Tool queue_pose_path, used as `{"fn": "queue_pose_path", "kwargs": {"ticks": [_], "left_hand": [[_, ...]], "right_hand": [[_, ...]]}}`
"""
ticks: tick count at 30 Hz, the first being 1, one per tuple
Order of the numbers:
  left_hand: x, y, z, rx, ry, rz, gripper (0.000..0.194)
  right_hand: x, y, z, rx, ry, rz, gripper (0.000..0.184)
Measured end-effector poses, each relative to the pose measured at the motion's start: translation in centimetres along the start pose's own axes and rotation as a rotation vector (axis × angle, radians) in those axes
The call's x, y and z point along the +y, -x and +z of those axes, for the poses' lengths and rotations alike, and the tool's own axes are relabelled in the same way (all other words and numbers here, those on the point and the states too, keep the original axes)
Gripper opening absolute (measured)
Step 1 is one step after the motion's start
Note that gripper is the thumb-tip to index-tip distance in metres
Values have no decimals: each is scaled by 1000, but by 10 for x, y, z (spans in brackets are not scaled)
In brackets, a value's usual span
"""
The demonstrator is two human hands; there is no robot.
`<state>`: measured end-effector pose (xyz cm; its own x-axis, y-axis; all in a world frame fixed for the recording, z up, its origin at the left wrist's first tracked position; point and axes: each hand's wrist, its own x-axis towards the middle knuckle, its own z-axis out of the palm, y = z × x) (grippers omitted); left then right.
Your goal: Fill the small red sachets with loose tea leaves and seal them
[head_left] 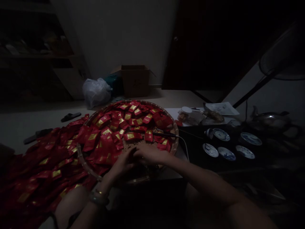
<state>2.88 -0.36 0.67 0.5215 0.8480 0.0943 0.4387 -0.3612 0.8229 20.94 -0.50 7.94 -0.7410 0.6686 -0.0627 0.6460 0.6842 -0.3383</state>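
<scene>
Red, gold-labelled packets (111, 133) lie heaped in a round woven tray (175, 127).

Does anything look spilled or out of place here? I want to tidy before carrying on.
Yes. The red packets overflow the round woven tray on its left side, spreading in a loose heap beyond the rim. Both hands, left and right, meet over a bare patch of the tray. The small blue-and-white dishes at right sit in order.

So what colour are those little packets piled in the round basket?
Red packets with a gold label, in the woven basket; seen in the head view.
</scene>
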Motion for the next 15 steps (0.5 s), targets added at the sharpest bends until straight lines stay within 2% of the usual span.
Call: {"fn": "queue_pose_path", "kwargs": {"ticks": [5, 10, 15], "left_hand": [[1, -5, 5, -19, -32, -68, 49], [5, -3, 7, 5, -37, -12, 44], [7, -2, 5, 11, -5, -53, 22]], "right_hand": [[-14, -4, 5, -66, 155, 149, 23], [-16, -5, 11, -14, 93, 127, 20], [-12, 3, -2, 54, -59, 117, 14]]}}
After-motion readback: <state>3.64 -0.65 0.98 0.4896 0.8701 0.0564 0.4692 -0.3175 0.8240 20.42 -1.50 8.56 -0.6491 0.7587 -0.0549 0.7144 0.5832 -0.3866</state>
